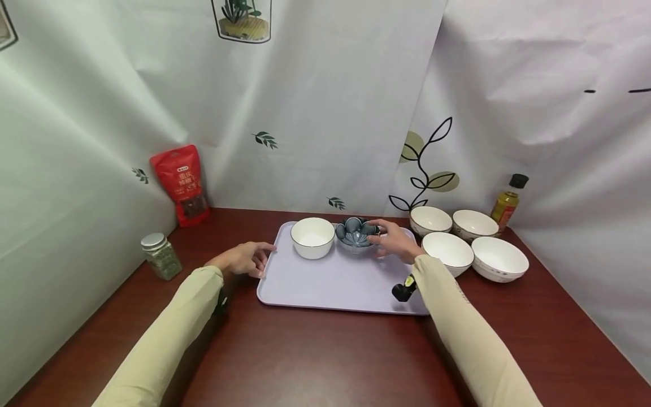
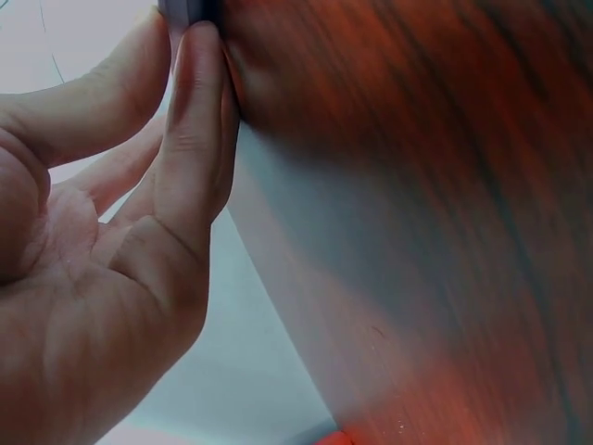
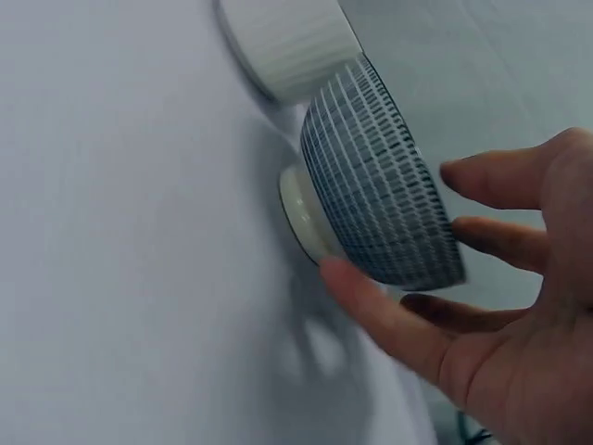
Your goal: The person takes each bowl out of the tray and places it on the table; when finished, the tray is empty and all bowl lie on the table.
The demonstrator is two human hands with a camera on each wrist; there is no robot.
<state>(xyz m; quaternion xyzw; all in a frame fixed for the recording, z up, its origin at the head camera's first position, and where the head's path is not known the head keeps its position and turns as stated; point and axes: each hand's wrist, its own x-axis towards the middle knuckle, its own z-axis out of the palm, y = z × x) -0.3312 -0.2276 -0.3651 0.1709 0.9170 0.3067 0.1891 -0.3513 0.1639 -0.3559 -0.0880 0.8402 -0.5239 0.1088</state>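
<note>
A pale lilac tray (image 1: 325, 288) lies on the brown table, bearing two bowls. My left hand (image 1: 249, 258) pinches its left edge between thumb and fingers; the left wrist view shows this grip close up. On the tray's far side sits a white bowl (image 1: 312, 238). Beside it on the right is a blue-and-white patterned bowl (image 3: 375, 185), petal-like inside (image 1: 354, 233). My right hand (image 1: 393, 240) is at this bowl's right side with its fingers spread. In the right wrist view, two fingertips are right at the rim, while the thumb overlaps the bowl low, by its foot.
Several white bowls (image 1: 447, 249) stand right of the tray, with an oil bottle (image 1: 506, 203) behind them. At the left are a glass jar of dried herbs (image 1: 164, 260) and a red pouch (image 1: 182, 183). A fabric backdrop (image 1: 325, 113) rises behind the table.
</note>
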